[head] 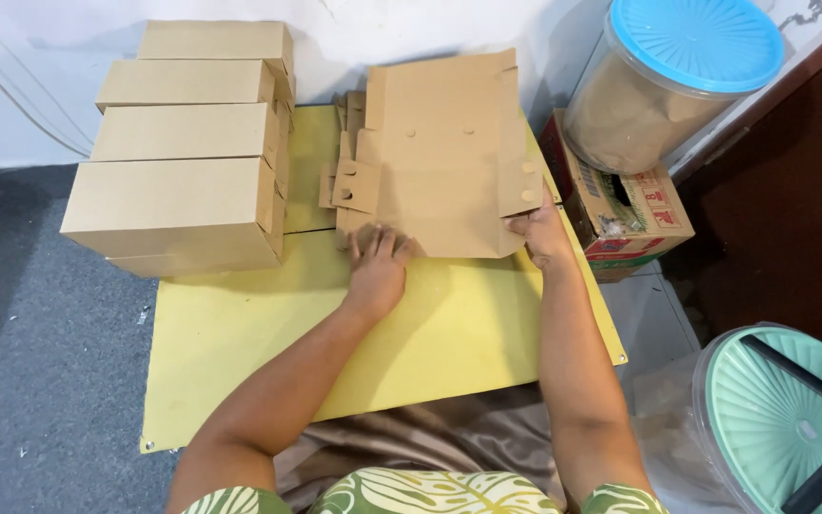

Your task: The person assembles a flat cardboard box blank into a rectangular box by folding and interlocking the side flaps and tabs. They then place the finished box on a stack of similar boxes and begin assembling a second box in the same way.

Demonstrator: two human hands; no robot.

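A flat, unfolded brown cardboard box blank (pixel 440 152) lies on a yellow board (pixel 468 324), on top of a pile of similar blanks. My left hand (pixel 378 265) presses palm-down on the blank's near left edge, fingers spread. At the near right corner, my right hand (pixel 542 231) pinches the blank's edge by a side flap. Both forearms reach in from the bottom of the head view.
A stack of several folded brown boxes (pixel 183 190) stands on the board's left side. At right sit a printed carton (pixel 620 205), a clear jar with a blue lid (pixel 677 76) and a container with a green lid (pixel 782 419). Grey carpet (pixel 40 352) lies left.
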